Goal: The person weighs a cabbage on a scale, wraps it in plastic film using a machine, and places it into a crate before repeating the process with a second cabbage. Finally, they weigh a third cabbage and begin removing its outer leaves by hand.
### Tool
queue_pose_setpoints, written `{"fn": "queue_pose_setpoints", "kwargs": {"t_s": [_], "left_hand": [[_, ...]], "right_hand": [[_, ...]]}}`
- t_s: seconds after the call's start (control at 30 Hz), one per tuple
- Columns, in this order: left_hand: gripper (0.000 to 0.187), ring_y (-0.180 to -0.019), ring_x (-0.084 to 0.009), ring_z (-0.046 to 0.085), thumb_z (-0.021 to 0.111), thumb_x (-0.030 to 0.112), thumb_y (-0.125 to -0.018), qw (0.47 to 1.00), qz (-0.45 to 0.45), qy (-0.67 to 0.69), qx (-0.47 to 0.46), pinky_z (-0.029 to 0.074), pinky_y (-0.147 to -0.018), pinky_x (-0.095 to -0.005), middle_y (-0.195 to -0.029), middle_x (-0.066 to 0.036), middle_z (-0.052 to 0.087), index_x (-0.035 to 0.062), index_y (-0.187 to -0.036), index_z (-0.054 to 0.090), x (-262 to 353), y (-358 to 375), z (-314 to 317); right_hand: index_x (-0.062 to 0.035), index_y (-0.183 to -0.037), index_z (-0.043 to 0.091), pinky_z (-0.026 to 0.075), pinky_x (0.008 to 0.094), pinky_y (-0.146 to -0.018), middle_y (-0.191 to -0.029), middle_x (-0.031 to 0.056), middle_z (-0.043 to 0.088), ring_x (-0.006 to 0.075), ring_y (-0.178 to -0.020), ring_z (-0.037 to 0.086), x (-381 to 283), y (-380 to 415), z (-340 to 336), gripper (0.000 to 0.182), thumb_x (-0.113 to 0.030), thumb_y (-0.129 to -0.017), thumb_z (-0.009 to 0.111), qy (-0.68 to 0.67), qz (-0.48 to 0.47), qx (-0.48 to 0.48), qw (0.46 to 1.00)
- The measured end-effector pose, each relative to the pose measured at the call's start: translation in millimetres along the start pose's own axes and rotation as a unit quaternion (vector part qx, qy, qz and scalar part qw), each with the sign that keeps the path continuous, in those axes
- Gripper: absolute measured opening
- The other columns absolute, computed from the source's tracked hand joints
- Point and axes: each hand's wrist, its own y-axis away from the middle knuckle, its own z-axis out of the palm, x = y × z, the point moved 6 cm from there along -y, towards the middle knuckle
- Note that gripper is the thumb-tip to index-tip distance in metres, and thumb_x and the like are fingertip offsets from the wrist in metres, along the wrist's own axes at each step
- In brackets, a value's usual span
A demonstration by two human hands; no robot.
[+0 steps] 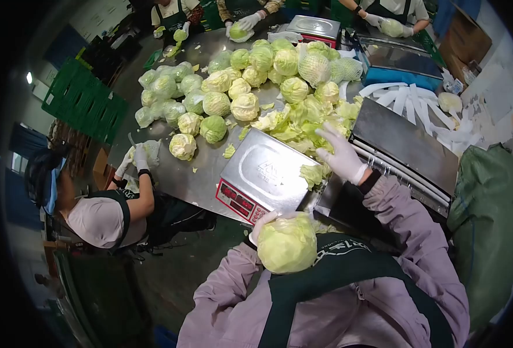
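Observation:
My left hand [261, 227], in a white glove, holds a pale green cabbage [286, 243] against the front of my dark apron, its fingers along the far left side of the head. My right hand [343, 155], also gloved, is raised with its fingers spread, at the near edge of a heap of loose cabbage leaves [303, 119]. A torn leaf [313, 175] lies on the right corner of the weighing scale [265, 168], just left of my right wrist. The scale has a steel top and a red display panel facing me.
Many cabbages [245, 107], some in netting or film, cover the steel table [201, 180]. A wrapping machine [404, 145] stands right, with white foam strips [410, 98] behind. One co-worker [111, 214] works at left, others across the table. A green sack [486, 209] hangs at far right.

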Motion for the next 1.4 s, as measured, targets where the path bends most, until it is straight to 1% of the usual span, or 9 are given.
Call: {"fn": "queue_pose_setpoints", "kwargs": {"t_s": [0.1, 0.17, 0.43, 0.5, 0.77, 0.9, 1.1, 1.23, 1.4], "left_hand": [[0.071, -0.114, -0.0335, 0.056, 0.043, 0.055, -0.089, 0.985, 0.071, 0.063, 0.144, 0.041, -0.102, -0.0472, -0.125, -0.02, 0.056, -0.0014, -0.132, 0.048, -9, 12, -64], [0.069, -0.114, -0.0338, 0.056, 0.045, 0.056, -0.089, 0.962, 0.136, 0.226, -0.069, 0.04, -0.103, -0.049, -0.124, -0.019, 0.057, 0.0006, -0.13, 0.05, -9, 12, -57], [0.072, -0.115, -0.0383, 0.054, 0.043, 0.059, -0.09, 0.978, 0.142, 0.14, 0.056, 0.04, -0.102, -0.0525, -0.125, -0.02, 0.057, -0.0008, -0.129, 0.051, -7, 19, -42], [0.072, -0.114, -0.0385, 0.055, 0.043, 0.06, -0.09, 0.979, 0.137, 0.137, 0.067, 0.04, -0.102, -0.0525, -0.125, -0.02, 0.057, -0.0003, -0.128, 0.052, -8, 19, -46], [0.07, -0.117, -0.039, 0.053, 0.042, 0.06, -0.09, 0.977, 0.123, 0.168, 0.041, 0.04, -0.103, -0.0529, -0.128, -0.021, 0.056, 0.0032, -0.129, 0.053, 2, 12, -20], [0.063, -0.121, -0.0351, 0.053, 0.034, 0.05, -0.098, 0.985, 0.103, 0.038, 0.133, 0.041, -0.105, -0.049, -0.134, -0.021, 0.052, 0.001, -0.135, 0.045, 8, -14, -39], [0.064, -0.119, -0.0297, 0.056, 0.027, 0.054, -0.1, 0.959, 0.137, -0.138, 0.208, 0.049, -0.098, -0.043, -0.133, -0.017, 0.054, 0.0057, -0.141, 0.038, 18, -50, 27], [0.045, -0.06, -0.0115, 0.048, 0.04, 0.035, -0.103, 0.964, 0.098, -0.238, 0.067, 0.05, -0.067, -0.0251, -0.103, -0.005, 0.061, 0.0058, -0.137, 0.042, 18, -51, 36], [0.068, -0.136, -0.0293, 0.034, 0.072, 0.022, -0.083, 0.617, 0.036, -0.772, 0.15, 0.029, -0.112, -0.0443, -0.146, -0.018, 0.036, 0.0019, -0.14, 0.042, 12, -37, 36]], "right_hand": [[-0.0002, -0.129, 0.055, 0.043, 0.0318, -0.1, -0.127, 0.0172, 0.059, 0.0223, -0.116, 0.057, -13, 40, 37, 0.044, -0.027, -0.094, 0.059, -0.174, 0.081, -0.273, 0.942], [-0.0009, -0.128, 0.056, 0.046, 0.0314, -0.095, -0.117, 0.0171, 0.064, 0.0212, -0.108, 0.061, -46, 77, 48, 0.044, -0.03, -0.095, 0.058, -0.211, 0.028, -0.367, 0.906], [-0.0016, -0.117, 0.06, 0.044, 0.0407, -0.097, -0.119, 0.0198, 0.061, 0.0351, -0.109, 0.058, 37, 55, 119, 0.039, -0.03, -0.09, 0.059, -0.013, 0.096, -0.407, 0.909], [0.0017, -0.123, 0.055, 0.04, 0.0413, -0.102, -0.13, 0.0231, 0.052, 0.0365, -0.117, 0.052, 44, 28, 83, 0.045, -0.021, -0.085, 0.062, 0.208, 0.059, -0.075, 0.973], [0.0, -0.149, 0.02, 0.032, 0.0348, -0.109, -0.142, 0.0198, 0.042, 0.0242, -0.133, 0.04, -52, 102, 62, 0.087, -0.045, -0.089, 0.064, -0.399, 0.159, -0.456, 0.779], [0.0002, -0.15, 0.009, 0.029, 0.0351, -0.112, -0.145, 0.0216, 0.036, 0.0254, -0.134, 0.037, -64, 119, 53, 0.093, -0.04, -0.089, 0.066, -0.349, 0.064, -0.351, 0.867], [-0.0004, -0.149, 0.021, 0.023, 0.0381, -0.116, -0.152, 0.016, 0.028, 0.0269, -0.14, 0.03, -22, 132, 27, 0.084, -0.049, -0.091, 0.057, -0.757, 0.234, -0.214, 0.571], [-0.01, -0.149, 0.027, 0.017, 0.0512, -0.117, -0.154, 0.0132, 0.028, 0.0319, -0.141, 0.027, -15, 128, -6, 0.081, -0.057, -0.089, 0.053, -0.886, 0.193, -0.094, 0.411], [-0.0142, -0.147, 0.031, 0.021, 0.0549, -0.114, -0.152, 0.0118, 0.032, 0.0347, -0.139, 0.029, -8, 121, -45, 0.081, -0.066, -0.087, 0.045, -0.851, 0.175, 0.038, 0.494]]}}
